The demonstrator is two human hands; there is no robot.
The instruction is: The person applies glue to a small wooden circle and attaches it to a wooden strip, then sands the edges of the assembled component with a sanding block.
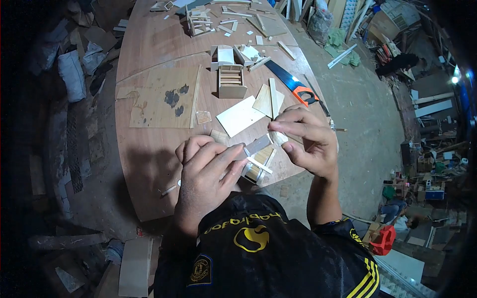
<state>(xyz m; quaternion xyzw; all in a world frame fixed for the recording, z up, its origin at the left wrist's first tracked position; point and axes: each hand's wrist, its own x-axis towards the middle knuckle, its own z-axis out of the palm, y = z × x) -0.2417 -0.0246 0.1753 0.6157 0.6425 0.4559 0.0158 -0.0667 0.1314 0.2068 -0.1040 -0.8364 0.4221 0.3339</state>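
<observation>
My left hand [211, 166] pinches one end of a small grey flat strip [259, 144] above the table's near part. Facing it, my right hand [305, 136] holds a small pale piece [279, 137] between thumb and fingers, close to the strip's far end; whether the two touch I cannot tell. Just below the strip is a small wooden piece with slats [253, 172], partly hidden by my left hand. A pale rectangular board [240, 116] lies beyond my hands, beside a thin wooden stick [273, 98].
A handsaw [290, 83] with an orange handle lies near the table's right edge. Small wooden furniture models [231, 82] stand farther back, among offcuts. A stained plywood sheet [161, 99] lies left. Two people [397, 64] [397, 212] are off to the right.
</observation>
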